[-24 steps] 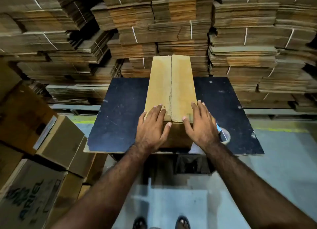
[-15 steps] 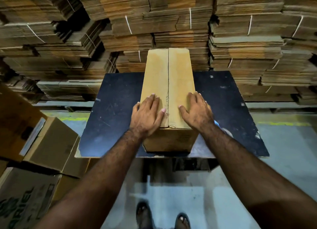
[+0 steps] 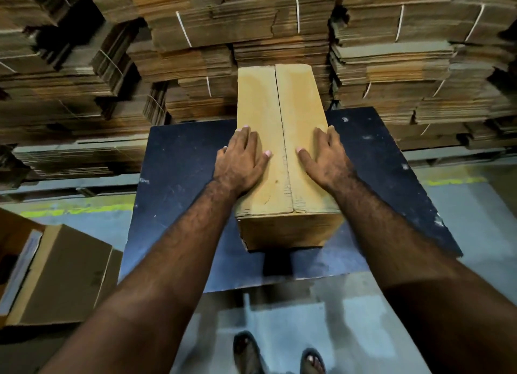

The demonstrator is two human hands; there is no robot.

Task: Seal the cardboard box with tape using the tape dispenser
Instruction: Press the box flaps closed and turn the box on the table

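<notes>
One box (image 3: 282,149) — long, plain brown cardboard, its two top flaps folded shut and meeting at a bare central seam — lies lengthwise on one dark board (image 3: 181,183), its near end close to the board's near edge. Two hands press flat on the flaps, fingers straight: left hand (image 3: 240,161) left of the seam, right hand (image 3: 326,158) right of it. Strapped stacks (image 3: 251,23) of flattened cartons fill the far side. One made-up carton (image 3: 64,275) sits on the floor, near left. Two sandalled feet (image 3: 279,357) show at the near edge.

bare forearms (image 3: 173,261), no sleeves showing; dark open sandals (image 3: 247,354) on both feet.
</notes>
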